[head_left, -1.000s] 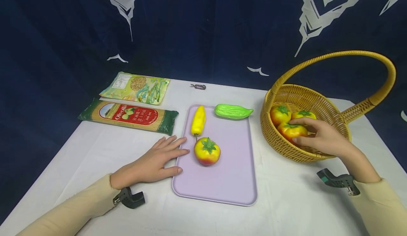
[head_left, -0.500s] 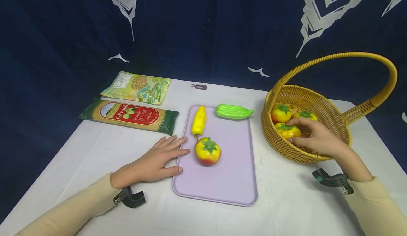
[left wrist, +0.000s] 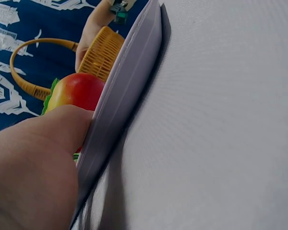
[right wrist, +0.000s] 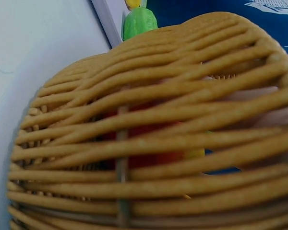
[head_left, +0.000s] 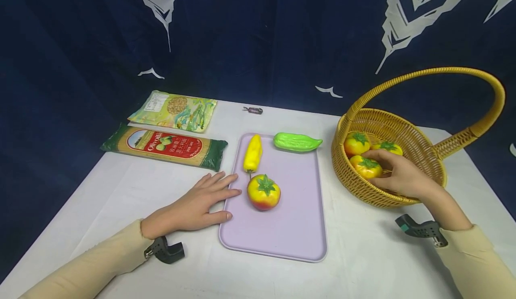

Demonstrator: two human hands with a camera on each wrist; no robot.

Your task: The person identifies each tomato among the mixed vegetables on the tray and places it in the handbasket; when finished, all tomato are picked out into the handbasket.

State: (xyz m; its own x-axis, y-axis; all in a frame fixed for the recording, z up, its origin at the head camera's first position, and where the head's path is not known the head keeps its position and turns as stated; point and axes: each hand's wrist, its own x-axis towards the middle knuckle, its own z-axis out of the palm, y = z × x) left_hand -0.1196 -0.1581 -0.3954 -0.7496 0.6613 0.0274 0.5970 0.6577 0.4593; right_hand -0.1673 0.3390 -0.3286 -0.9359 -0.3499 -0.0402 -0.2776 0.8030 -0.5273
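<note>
My right hand (head_left: 403, 173) reaches into the wicker basket (head_left: 354, 185), its thumb and fingers curled about a yellow-red toy tomato (head_left: 366, 168). Two more toy tomatoes lie behind it, one at the left (head_left: 356, 144) and one at the right (head_left: 387, 147). In the right wrist view the basket wall (right wrist: 149, 115) covers most of the hand. My left hand (head_left: 193, 207) lies flat with spread fingers at the left rim of the lilac tray (head_left: 282, 241). On that tray sit another toy tomato (head_left: 264, 192), a yellow pepper (head_left: 252, 153) and a green pepper (head_left: 297, 142).
Left of the tray lie a spaghetti pack (head_left: 163, 147) and, behind it, a green food bag (head_left: 173, 111). A small dark wrapped item (head_left: 253, 110) is near the back edge. The basket's tall handle (head_left: 435, 70) arches over its opening. A dark blue curtain (head_left: 250, 39) hangs behind the table.
My right hand has moved slightly left inside the basket with the toy tomato, which now sits further left with its leaf side turned more upward. The left hand has stayed still.
</note>
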